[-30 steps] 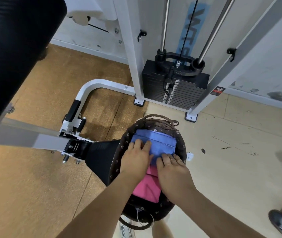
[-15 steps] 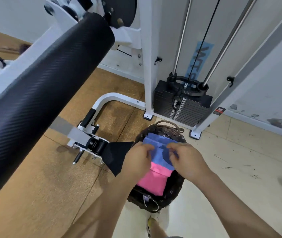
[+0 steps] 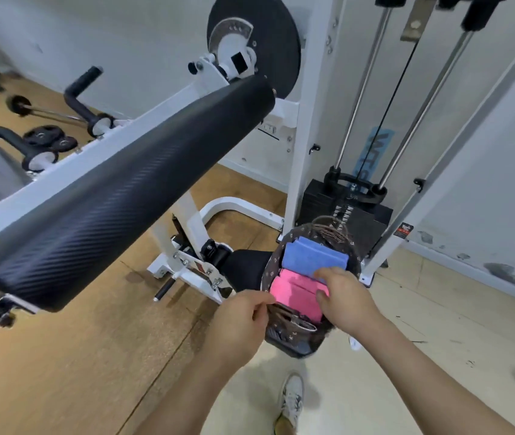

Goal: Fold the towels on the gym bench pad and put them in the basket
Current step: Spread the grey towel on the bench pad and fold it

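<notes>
at the near rim of the basket (image 3: 272, 265), the left hand (image 3: 240, 321) has its fingers curled and its thumb and forefinger drawn together right against the edge; whether it pinches the rim or grasps nothing cannot be told. the right hand (image 3: 345, 297) lies over the towels with its fingers bent, the forefinger at the near edge of the blue towel (image 3: 311, 255) and the thumb on the pink towel (image 3: 292, 292); whether it clasps a fold is hidden. the basket is brown with a small flower print and has a woven handle (image 3: 328, 226) at its far side. both towels sit folded inside it, the blue one at the far end, the pink one nearer, touching each other. the basket rests on a black seat (image 3: 245, 264). the long black bench pad (image 3: 124, 189) stretches away to the left, with no towels on it. a weight stack (image 3: 372, 215) stands just behind the basket, and a white shoe (image 3: 290, 400) is on the floor below.
</notes>
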`<state>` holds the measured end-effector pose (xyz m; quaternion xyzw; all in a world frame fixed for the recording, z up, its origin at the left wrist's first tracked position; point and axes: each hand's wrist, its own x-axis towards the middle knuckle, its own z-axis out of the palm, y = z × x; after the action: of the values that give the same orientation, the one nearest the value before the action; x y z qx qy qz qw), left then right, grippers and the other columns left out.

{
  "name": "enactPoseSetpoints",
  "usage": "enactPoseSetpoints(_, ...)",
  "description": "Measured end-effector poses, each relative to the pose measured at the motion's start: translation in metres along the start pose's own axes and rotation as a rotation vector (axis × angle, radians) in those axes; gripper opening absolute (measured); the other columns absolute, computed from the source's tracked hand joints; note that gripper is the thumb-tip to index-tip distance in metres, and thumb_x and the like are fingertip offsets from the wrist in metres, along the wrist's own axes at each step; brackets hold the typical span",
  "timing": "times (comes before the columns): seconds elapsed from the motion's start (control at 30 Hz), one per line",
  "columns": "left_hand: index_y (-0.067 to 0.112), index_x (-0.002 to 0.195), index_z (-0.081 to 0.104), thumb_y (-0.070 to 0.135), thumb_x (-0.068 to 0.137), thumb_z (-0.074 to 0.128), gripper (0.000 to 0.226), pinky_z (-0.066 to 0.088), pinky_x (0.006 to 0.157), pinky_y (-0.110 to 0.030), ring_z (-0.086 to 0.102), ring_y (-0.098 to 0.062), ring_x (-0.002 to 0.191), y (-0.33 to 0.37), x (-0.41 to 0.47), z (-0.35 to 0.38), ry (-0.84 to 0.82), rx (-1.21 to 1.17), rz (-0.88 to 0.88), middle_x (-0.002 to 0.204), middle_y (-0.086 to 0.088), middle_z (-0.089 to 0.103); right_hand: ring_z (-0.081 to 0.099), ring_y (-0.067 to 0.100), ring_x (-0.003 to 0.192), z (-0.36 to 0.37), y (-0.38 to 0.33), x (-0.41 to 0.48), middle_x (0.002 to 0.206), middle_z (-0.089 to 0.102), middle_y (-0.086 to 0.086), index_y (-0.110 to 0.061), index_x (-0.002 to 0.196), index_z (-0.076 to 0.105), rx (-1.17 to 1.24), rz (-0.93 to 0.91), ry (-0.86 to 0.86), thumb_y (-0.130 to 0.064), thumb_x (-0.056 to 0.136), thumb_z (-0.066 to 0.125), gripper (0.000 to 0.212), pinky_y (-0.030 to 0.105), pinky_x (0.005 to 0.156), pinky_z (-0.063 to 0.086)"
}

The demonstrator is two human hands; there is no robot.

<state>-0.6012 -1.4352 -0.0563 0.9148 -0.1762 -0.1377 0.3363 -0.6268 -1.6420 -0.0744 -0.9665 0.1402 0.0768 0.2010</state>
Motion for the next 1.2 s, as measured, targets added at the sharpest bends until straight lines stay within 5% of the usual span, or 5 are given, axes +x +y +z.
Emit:
enactPoseSetpoints(0.17, 0.03, 0.112, 0.069, 0.014, 0.095, 0.053, 0.028, 0.04, 0.096, -0.016, 0.054, -0.003, 0.113, -0.024, -0.104, -0.06, 0.2, 0.057, 0.198, 0.119, 0.019, 0.059, 0.05, 0.021, 0.116, -0.007, -0.107, -0.084, 0.127, 0.058, -0.003, -0.023, 0.13, 0.055, 0.107, -0.294, 0.228, -0.023, 0.093, 0.053, 0.037, 0.03, 0.091, 0.04)
enactPoseSetpoints(0.73, 0.027, 0.103, 0.07, 0.005, 0.091, 0.058, 0.027, 0.046, 0.075, -0.019, 0.056, 0.002, 0.094, -0.135, -0.277, -0.363, 0.808, 0.022, 0.157, 0.102, 0.018, 0.063, 0.055, 0.004, 0.104, -0.05, -0.497, -0.208, 0.12, 0.056, -0.009, -0.022, 0.128, 0.054, 0.403, -1.002, 0.381, -0.018, 0.093, 0.056, 0.035, 0.023, 0.086, 0.051)
enactPoseSetpoints(0.93, 0.033, 0.104, 0.065, 0.003, 0.082, 0.061, 0.038, 0.038, 0.067, -0.009, 0.052, 0.0, 0.084, -0.239, -0.232, -0.44, 0.78, 0.111, -0.072, 0.093, 0.016, 0.054, 0.039, 0.001, 0.128, 0.038, -0.637, -0.156, 0.141, 0.042, -0.015, -0.035, 0.138, 0.043, 0.844, -0.687, 0.019, -0.021, 0.093, 0.05, 0.048, 0.024, 0.103, 0.037)
enactPoseSetpoints(1.13, 0.03, 0.112, 0.067, 0.005, 0.092, 0.047, 0.038, 0.051, 0.083, -0.028, 0.059, -0.003, 0.088, -0.337, -0.182, -0.482, 0.615, -0.039, -0.253, 0.105, 0.016, 0.064, 0.053, 0.002, 0.094, 0.096, -0.716, -0.043, 0.136, 0.045, -0.005, -0.025, 0.14, 0.039, 1.195, -0.14, -0.171, -0.014, 0.093, 0.053, 0.05, 0.018, 0.07, 0.041)
enactPoseSetpoints(1.2, 0.03, 0.112, 0.067, 0.011, 0.094, 0.048, 0.033, 0.052, 0.081, -0.026, 0.061, -0.001, 0.084, -0.364, -0.161, -0.495, 0.567, -0.068, -0.275, 0.099, 0.015, 0.067, 0.051, 0.013, 0.108, 0.109, -0.73, -0.008, 0.135, 0.046, -0.001, -0.022, 0.142, 0.037, 1.265, 0.023, -0.226, -0.016, 0.094, 0.052, 0.051, 0.031, 0.09, 0.047)
